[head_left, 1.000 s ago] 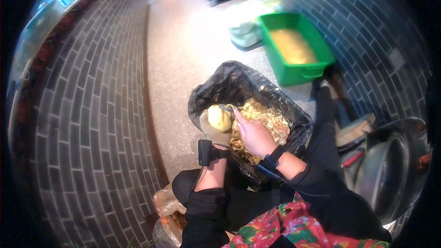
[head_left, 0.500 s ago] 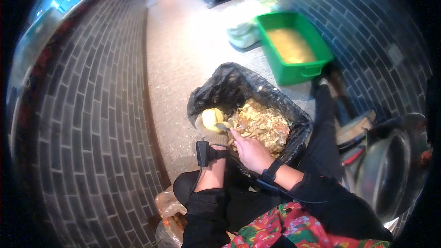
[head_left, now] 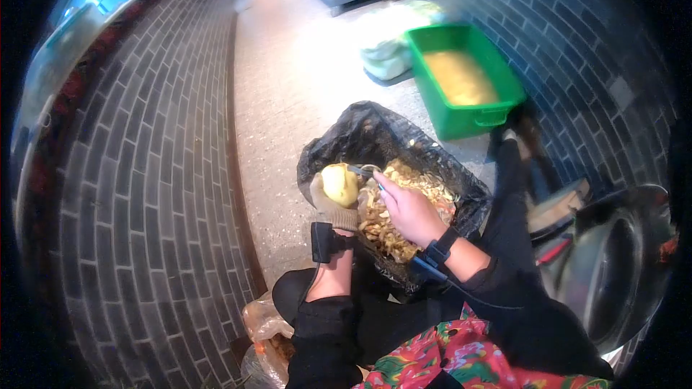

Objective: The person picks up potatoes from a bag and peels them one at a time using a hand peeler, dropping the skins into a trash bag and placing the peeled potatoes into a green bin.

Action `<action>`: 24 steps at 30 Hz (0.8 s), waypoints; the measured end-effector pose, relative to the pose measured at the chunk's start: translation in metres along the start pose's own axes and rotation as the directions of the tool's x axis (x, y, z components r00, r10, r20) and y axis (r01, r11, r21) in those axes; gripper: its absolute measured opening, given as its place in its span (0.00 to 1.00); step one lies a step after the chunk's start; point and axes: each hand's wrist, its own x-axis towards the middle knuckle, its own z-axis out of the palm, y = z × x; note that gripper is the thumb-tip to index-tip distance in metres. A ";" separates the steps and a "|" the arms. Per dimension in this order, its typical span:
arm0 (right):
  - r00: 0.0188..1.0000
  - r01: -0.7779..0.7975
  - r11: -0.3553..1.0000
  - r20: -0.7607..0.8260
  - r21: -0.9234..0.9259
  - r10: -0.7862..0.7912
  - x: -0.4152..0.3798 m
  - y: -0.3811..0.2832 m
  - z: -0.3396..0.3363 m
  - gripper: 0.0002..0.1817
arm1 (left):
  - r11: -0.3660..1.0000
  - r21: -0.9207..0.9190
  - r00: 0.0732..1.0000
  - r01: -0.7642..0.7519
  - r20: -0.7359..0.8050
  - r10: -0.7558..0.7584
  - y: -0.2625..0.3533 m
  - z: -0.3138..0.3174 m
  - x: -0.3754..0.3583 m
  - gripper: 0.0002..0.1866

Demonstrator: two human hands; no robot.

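My left hand, in a pale knit glove, is wrapped round a yellow potato that looks mostly peeled. My right hand, bare, grips a peeler whose dark head is at the potato's right side. A thin strip of peel seems to curl by the blade. Both hands are above a container lined with a black plastic bag. Inside it lies a heap of peelings, partly hidden by my right hand.
A green tub with yellowish contents stands beyond the bag, beside a pale plastic sack. Brick walls rise on both sides. A large dark metal pan is at the right, and a clear plastic bag sits by my left leg.
My left hand has turned, showing more of the glove and another side of the potato. My right hand has moved slightly right and down with the peeler.
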 end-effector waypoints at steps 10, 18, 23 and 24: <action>0.996 0.087 0.991 0.045 -0.105 -0.083 0.002 -0.014 0.016 0.22 | 0.959 0.248 0.984 -0.136 0.146 0.101 -0.015 -0.023 0.004 0.24; 0.985 -0.004 0.997 0.169 -0.071 0.016 -0.027 -0.014 0.032 0.24 | 0.988 -0.057 0.981 0.145 -0.118 -0.151 -0.026 -0.047 0.019 0.25; 0.988 0.008 1.000 0.152 -0.001 -0.008 -0.043 0.004 0.044 0.24 | 0.992 -0.037 0.977 0.124 -0.170 -0.128 -0.018 -0.042 0.018 0.25; 0.987 0.015 1.000 0.162 -0.013 -0.012 -0.042 0.006 0.038 0.24 | 0.994 -0.034 0.979 0.108 -0.171 -0.112 -0.017 -0.043 0.020 0.25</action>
